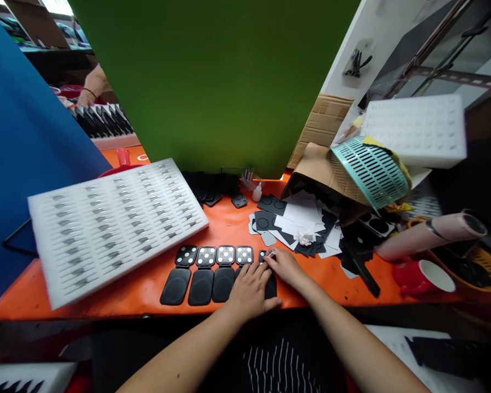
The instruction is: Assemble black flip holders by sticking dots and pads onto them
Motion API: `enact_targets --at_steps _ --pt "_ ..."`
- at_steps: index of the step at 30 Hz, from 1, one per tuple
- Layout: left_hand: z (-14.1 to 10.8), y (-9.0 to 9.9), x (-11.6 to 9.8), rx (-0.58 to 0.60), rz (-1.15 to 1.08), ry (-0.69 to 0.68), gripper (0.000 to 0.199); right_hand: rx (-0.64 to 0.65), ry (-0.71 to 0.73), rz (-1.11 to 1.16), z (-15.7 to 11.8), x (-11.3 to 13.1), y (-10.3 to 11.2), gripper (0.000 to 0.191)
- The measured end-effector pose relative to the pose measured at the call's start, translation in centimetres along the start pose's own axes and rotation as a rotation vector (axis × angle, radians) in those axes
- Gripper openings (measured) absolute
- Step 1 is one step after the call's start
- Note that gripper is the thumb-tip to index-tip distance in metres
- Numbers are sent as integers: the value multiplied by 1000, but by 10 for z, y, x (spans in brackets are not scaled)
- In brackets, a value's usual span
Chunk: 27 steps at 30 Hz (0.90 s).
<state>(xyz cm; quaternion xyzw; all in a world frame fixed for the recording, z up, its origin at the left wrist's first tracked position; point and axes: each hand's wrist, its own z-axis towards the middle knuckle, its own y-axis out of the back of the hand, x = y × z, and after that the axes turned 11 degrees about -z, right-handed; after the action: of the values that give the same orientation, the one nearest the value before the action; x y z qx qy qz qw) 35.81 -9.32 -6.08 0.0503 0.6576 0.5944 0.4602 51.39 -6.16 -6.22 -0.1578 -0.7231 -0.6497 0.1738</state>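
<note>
4 hinged black pads [200, 286] on the orange table [311, 284] show white dots; the 5th (partly covered) seems underway. the left hand [249, 288] lies open over pads; the right hand [288, 267] pinches something small, white [272, 254].

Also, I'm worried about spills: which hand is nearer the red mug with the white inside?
Right. The right hand, at the rightmost black hinged piece, is left of the red mug; the left hand lies beyond it, farther left.

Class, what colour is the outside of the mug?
The mug is red outside, shown in the head view.
</note>
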Motion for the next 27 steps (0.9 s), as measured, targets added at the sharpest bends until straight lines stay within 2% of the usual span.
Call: enact_targets --at_steps 3,7,9,11,15,18,27 --pt "2 1 0 9 0 2 68 -22 -21 -10 4 -2 -2 16" --pt "4 1 0 19 9 2 68 -19 -176 189 12 -14 2 22" --pt "4 1 0 20 15 10 67 -36 -209 237 15 -19 5 24" --pt "5 0 0 19 15 14 67 -26 -163 191 14 -20 6 22" --pt "5 0 1 9 3 12 68 -40 -23 -69 9 -14 4 15" --pt "4 0 1 -2 -8 12 68 -40 18 -181 8 -12 3 14" --pt "4 0 0 24 -6 15 66 79 -2 -6 13 -19 10 15"
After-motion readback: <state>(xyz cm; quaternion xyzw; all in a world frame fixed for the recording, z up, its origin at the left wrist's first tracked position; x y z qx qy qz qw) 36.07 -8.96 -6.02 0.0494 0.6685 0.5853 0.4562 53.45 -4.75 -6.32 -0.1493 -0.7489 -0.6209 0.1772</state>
